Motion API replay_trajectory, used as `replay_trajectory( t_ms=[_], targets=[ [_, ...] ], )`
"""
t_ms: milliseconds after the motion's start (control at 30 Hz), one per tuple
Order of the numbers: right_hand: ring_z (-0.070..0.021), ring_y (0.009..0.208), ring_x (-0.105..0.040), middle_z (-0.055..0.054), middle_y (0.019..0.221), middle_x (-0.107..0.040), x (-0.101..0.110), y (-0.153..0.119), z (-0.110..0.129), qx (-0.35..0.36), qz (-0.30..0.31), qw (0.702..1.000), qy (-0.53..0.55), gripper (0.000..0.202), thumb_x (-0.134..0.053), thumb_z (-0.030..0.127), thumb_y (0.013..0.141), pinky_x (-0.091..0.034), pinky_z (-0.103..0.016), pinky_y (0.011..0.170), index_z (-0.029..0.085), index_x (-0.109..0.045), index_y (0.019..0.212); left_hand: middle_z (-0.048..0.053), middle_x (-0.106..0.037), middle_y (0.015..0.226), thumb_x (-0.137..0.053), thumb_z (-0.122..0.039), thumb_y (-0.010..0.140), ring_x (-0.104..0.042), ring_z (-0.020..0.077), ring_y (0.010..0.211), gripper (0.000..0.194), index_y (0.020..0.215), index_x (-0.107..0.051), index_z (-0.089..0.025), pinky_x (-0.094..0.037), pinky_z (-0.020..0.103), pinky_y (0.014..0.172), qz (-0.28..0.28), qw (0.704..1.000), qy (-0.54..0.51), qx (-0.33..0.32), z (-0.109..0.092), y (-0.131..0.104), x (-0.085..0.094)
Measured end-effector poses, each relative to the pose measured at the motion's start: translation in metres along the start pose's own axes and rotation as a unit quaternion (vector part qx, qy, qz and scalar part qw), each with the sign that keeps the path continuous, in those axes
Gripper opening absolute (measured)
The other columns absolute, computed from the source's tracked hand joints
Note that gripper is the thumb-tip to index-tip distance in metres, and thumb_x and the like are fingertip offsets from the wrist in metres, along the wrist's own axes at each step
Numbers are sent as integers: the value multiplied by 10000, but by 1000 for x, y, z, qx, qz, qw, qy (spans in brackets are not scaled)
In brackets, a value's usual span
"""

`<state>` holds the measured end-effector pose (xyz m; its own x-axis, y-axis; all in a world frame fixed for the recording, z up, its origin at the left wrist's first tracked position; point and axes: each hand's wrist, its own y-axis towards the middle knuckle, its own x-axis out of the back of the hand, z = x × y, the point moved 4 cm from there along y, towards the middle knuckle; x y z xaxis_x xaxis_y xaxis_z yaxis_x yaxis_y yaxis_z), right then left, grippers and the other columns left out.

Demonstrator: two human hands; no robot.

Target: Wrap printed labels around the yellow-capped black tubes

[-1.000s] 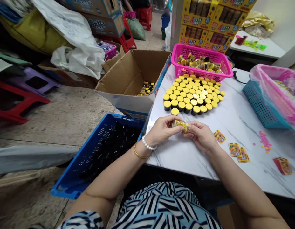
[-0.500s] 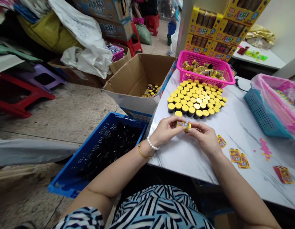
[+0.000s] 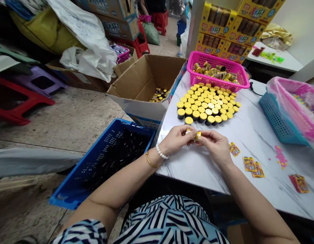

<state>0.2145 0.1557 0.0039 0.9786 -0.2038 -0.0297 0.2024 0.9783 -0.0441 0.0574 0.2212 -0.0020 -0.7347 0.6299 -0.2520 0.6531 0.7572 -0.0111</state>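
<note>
Between my two hands, over the table's near left part, is a small container with a yellow cap and a printed label. My left hand grips its labelled body, and my right hand pinches the capped end. The fingers cover most of it. Just beyond my hands stand many black containers with yellow lids, packed close together. One yellow-lidded container sits a little nearer to me. Right of my right hand lie printed cards, with another card closer to the hand.
A pink basket of labelled containers stands at the back of the table. Pink bits, a card stack and a teal basket are to the right. Left are an open carton and a blue crate of black parts.
The container has turned in my fingers, so less of its label shows. Both hands stay in about the same place. The whole view has shifted slightly.
</note>
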Motion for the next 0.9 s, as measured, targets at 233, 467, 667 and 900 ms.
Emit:
replay_trajectory(
  t_ms=[233,467,667,900],
  targets=[
    [-130,705,-722,-26,1088,-696,6,6,1,15,107,994,25,331,-843,309,805,-653,-304,648,277,-788,1130,46,-704,758,-794,-505,830,-660,131,559,519,1114,-558,-141,-488,209,484,23,994,-87,68,8,2,1],
    [-106,554,-672,0,914,-670,7,3,-5,40,50,994,88,123,-856,291,787,-627,-274,490,235,-797,880,45,-722,736,-763,-552,843,-624,111,451,494,1087,-617,-149,-476,189,401,93,981,-138,97,3,-2,-9],
    [-148,702,-724,-12,981,-625,6,-2,3,118,55,991,36,143,-851,224,788,-696,-335,606,249,-807,921,53,-688,593,-672,-683,852,-577,116,360,563,865,-643,-121,-395,182,319,72,980,-113,144,7,-2,-7],
    [-125,707,-710,6,975,-609,5,0,2,94,86,991,39,249,-818,252,836,-706,-349,647,309,-769,1073,48,-678,554,-738,-672,798,-572,115,346,567,813,-660,-111,-388,173,306,70,978,-122,154,7,-2,-7]
  ],
)
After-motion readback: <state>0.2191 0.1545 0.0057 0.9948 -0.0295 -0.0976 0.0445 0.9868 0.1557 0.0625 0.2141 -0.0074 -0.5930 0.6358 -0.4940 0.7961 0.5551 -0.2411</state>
